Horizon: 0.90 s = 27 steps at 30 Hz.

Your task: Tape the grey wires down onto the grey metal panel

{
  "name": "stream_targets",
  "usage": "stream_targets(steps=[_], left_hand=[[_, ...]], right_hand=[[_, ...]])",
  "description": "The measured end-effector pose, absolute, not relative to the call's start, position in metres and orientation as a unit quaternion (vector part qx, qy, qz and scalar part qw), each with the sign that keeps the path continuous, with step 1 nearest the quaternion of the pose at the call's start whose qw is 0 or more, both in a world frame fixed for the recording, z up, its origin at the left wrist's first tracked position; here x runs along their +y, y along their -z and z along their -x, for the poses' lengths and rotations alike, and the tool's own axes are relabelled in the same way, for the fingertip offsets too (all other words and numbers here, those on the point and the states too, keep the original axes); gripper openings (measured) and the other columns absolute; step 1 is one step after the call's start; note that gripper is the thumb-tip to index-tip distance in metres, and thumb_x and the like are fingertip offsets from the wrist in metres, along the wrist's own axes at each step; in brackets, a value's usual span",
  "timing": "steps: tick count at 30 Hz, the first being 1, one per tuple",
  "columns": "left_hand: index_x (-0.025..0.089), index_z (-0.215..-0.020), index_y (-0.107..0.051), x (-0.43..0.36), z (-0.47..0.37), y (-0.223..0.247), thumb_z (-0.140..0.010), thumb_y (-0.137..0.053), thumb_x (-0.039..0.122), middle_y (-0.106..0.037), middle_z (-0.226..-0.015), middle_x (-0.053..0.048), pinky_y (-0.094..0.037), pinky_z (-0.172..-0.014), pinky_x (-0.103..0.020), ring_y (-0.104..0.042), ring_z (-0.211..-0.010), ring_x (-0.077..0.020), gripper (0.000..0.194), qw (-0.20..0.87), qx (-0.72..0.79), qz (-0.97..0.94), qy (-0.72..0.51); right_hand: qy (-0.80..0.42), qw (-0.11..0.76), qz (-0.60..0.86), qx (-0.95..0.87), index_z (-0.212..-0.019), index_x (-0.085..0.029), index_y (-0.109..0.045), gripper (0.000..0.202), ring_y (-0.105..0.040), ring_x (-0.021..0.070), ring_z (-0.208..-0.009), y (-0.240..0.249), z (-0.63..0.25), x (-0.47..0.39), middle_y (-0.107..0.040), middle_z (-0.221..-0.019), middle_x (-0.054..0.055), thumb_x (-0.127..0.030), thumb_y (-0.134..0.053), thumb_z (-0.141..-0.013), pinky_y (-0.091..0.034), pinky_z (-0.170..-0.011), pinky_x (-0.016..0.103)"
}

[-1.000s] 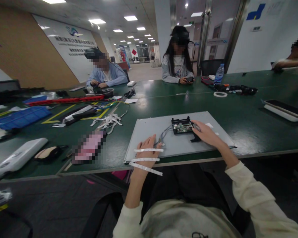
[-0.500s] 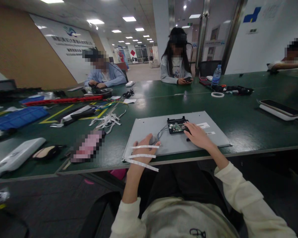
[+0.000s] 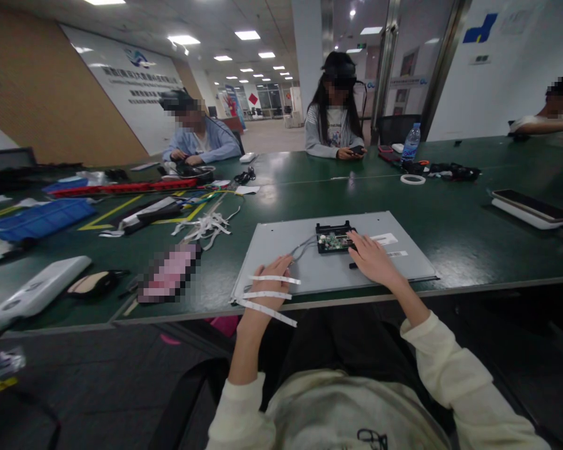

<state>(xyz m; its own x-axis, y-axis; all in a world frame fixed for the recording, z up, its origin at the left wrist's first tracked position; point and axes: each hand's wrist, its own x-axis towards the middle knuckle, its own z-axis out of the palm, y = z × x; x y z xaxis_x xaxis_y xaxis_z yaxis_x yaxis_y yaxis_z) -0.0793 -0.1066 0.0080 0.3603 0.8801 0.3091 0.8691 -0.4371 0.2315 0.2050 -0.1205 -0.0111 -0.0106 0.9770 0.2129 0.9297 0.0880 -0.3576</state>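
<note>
Nearest: wearer's cream sleeves [image 3: 450,356] & dark lap, below table edge. L hand [image 3: 271,286] lies over near-left part of grey panel [image 3: 281,237], 3 white strips [image 3: 268,295] across its back; fingers bent, thin cable [image 3: 304,248] runs to fingertips, can't tell if pinched. R hand [image 3: 374,259] well apart from L, fingers stretched onto right end of black-framed circuit board [image 3: 331,242]; can't tell if gripping or only resting. Board sits abt mid-panel, twd far edge, cable off its left side.

Vs 1 s ago: R hand + board a bit further L on panel; white labels [image 3: 385,239] beside R hand now more exposed; black part [image 3: 353,265] by R palm mostly covered, was sticking out; cable's loose end next to L fingers now hidden. Vs 0.5 s ago: R hand & board abt same.

Further out on green table [image 3: 450,219]: white power strip [image 3: 40,290], mouse [image 3: 91,284], blurred pink item [image 3: 171,275], heap of white strips [image 3: 209,226], blue tray [image 3: 37,222]. Far side: tape roll [image 3: 413,182], water bottle [image 3: 411,144], co-worker in blue [image 3: 220,136], co-worker in grey [image 3: 319,144] w/ dark handheld, both w/ headsets.
</note>
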Motion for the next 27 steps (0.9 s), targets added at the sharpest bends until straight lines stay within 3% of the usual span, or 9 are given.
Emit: stream_targets(steps=[6, 17, 23, 27], left_hand=[[0.024, -0.129, -0.055, -0.104, 0.091, -0.006, -0.091, -0.034, 0.013, -0.056, -0.137, -0.005, -0.031, -0.113, -0.043, -0.047, -0.132, -0.0177, 0.045, 0.022, 0.487, -0.852, -0.190], [0.020, -0.123, -0.060, -0.103, 0.092, 0.002, -0.088, -0.040, 0.014, -0.060, -0.132, -0.007, -0.035, -0.111, -0.043, -0.052, -0.127, -0.0196, 0.040, -0.001, 0.502, -0.834, -0.227], [0.020, -0.122, -0.059, -0.106, 0.090, 0.000, -0.085, -0.040, 0.011, -0.060, -0.132, -0.006, -0.037, -0.109, -0.041, -0.052, -0.126, -0.0196, 0.042, -0.006, 0.499, -0.837, -0.225], [0.021, -0.127, -0.055, -0.111, 0.087, -0.004, -0.088, -0.038, 0.014, -0.060, -0.133, -0.006, -0.036, -0.110, -0.041, -0.052, -0.126, -0.0195, 0.043, -0.006, 0.522, -0.824, -0.219]], right_hand=[[-0.056, 0.203, 0.675, -0.707, -0.147, -0.021, -0.036, 0.052, -0.027, 0.0327, -0.141, 0.008, -0.203, -0.122, -0.029, -0.155, 0.001, -0.034, -0.029, -0.097, -0.024, -0.114, 0.052], [-0.091, 0.245, 0.666, -0.699, -0.141, -0.030, -0.046, 0.052, -0.029, 0.0335, -0.140, 0.004, -0.199, -0.116, -0.036, -0.152, 0.002, -0.050, -0.026, -0.098, -0.023, -0.111, 0.059], [-0.149, 0.326, 0.593, -0.721, -0.145, -0.022, -0.041, 0.056, -0.043, 0.0238, -0.133, 0.009, -0.221, -0.113, -0.047, -0.144, 0.008, -0.048, -0.026, -0.098, -0.030, -0.112, 0.044], [-0.145, 0.350, 0.586, -0.716, -0.142, -0.019, -0.044, 0.054, -0.046, 0.0228, -0.130, 0.012, -0.229, -0.117, -0.050, -0.141, 0.010, -0.045, -0.031, -0.097, -0.033, -0.111, 0.040]])
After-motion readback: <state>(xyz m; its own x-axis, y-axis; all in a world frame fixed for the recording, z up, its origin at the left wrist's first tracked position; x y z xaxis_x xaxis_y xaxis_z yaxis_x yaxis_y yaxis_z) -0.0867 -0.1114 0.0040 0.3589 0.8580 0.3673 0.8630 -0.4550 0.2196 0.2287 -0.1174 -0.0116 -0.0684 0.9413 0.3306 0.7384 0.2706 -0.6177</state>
